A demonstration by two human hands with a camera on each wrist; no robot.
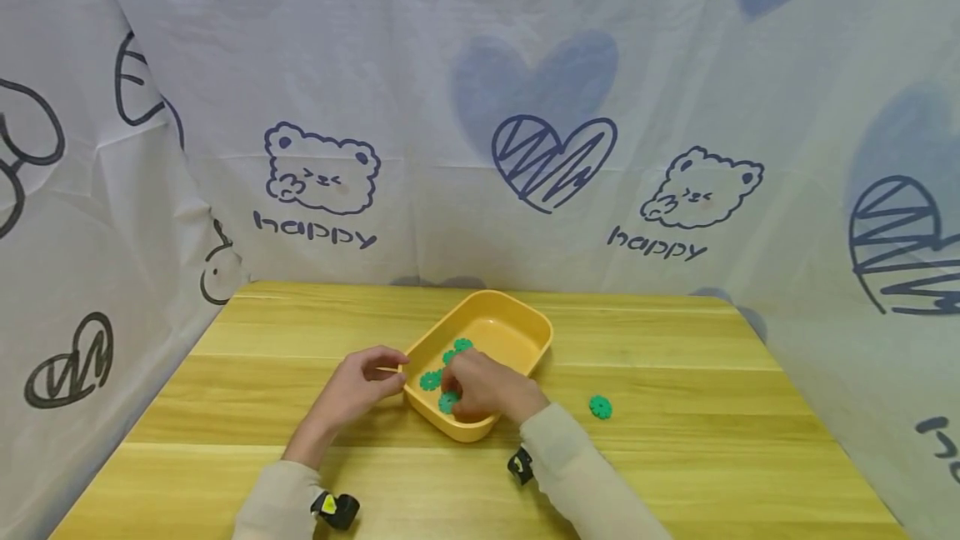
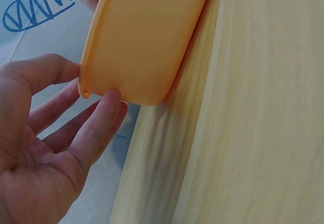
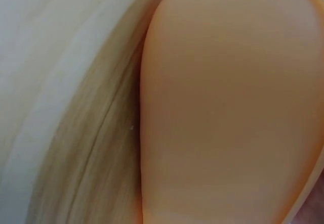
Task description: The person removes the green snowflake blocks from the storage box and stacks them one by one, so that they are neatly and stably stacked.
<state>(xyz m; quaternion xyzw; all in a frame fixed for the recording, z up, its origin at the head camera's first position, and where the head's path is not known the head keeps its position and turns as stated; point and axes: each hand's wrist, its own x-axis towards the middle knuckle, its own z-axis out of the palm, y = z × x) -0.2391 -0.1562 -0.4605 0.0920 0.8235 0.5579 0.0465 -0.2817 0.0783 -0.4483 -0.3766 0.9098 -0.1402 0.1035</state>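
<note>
In yellow bin, green pcs beside curled R hand, grip unclear, L hand half-open, touching bin

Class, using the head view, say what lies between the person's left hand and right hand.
The head view shows the left corner of the yellow container, then green discs lying inside it, near the right hand.

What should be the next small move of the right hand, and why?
Probably the right hand should lift the nearest green piece: it lies right beside that hand, inside the yellow tray, whose outside the left hand touches.
</note>
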